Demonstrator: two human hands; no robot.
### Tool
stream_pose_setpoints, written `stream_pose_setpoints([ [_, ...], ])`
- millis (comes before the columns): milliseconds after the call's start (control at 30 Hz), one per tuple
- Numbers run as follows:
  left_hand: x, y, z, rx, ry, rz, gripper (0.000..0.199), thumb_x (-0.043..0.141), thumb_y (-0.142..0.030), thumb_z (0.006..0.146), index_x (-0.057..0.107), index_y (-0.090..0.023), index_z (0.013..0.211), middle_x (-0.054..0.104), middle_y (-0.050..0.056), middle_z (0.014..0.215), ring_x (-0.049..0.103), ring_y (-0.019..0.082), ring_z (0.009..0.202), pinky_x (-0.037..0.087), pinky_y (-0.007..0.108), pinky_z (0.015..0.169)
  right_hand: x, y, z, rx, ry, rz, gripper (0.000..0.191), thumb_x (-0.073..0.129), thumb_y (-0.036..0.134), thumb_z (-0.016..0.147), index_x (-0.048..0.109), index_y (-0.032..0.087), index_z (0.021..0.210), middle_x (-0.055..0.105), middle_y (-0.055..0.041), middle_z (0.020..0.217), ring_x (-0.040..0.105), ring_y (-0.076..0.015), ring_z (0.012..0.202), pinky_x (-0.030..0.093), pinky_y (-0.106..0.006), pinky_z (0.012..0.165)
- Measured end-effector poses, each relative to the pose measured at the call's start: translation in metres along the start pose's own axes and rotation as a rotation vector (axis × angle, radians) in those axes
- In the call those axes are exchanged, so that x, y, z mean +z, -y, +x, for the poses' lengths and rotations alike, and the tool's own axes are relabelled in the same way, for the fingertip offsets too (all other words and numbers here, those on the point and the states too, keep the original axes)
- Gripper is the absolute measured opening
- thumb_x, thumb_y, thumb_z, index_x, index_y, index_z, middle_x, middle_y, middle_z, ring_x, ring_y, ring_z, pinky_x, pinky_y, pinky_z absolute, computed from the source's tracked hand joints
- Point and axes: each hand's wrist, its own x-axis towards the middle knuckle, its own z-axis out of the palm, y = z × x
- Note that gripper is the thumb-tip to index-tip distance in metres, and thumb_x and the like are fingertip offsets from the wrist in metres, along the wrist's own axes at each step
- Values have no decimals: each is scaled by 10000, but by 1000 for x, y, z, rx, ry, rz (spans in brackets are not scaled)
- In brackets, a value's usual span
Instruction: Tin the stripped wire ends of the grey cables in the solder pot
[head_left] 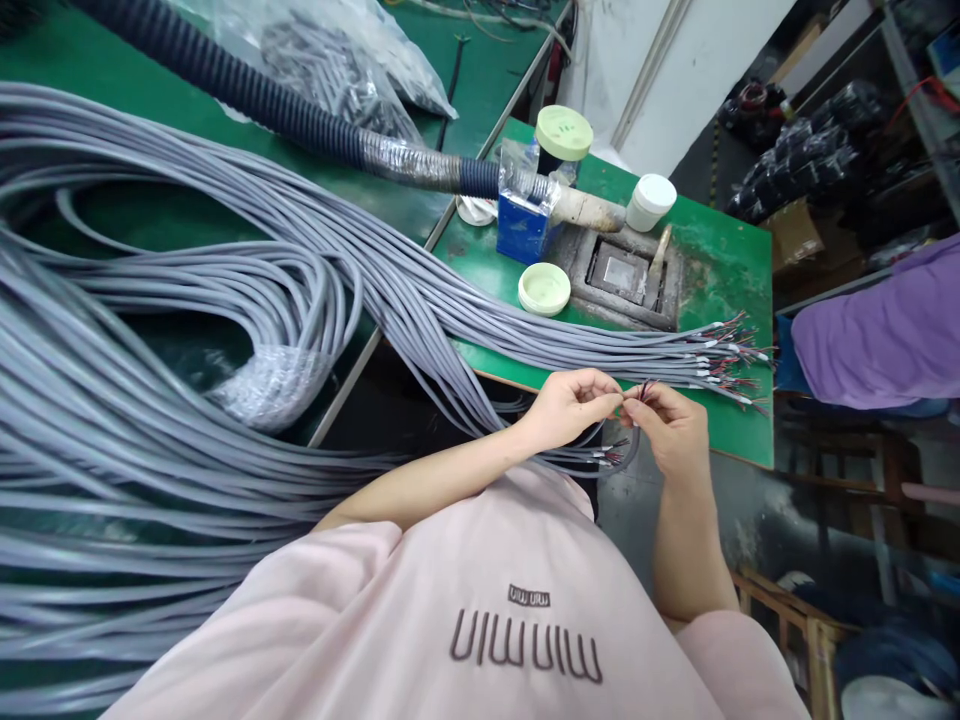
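Partially, the fingers obscure the thin wires [646,388]; individual strands are indistinct. The left hand [576,408] and right hand [667,422] pinch them between closed fingertips. The grey cable [634,448] curves below the right-hand grip, near the table edge.

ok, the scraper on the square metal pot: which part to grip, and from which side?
Grip the scraper by its narrow pale handle, just above the wider blade. I'd come from above and the right: the handle slants up and away over the pot, while the hose nozzle crowds its left and the white tub stands just beyond its tip.
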Motion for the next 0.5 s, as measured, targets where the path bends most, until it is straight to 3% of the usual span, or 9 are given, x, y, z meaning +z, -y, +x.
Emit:
stream_pose_setpoints([
  [267,-1,10,3,26,-28,49,209,684,-322,758,633,-121,789,604,-32,610,522,52,538,458,186,566,6,1,-1,-76,-58,-68,161,676,337,840,647,200,760,614,24,633,572,-114,552,492,-239,547],
  [500,-2,10,9,14,-71,-12,278,725,-379,722,625,-124,770,610,-23,637,535,60,552,449,191,561,11,-2,7,-111,-56,-69,186,623,388,883,621,211,826,610,21,649,540,-109,507,436,-230,468],
])
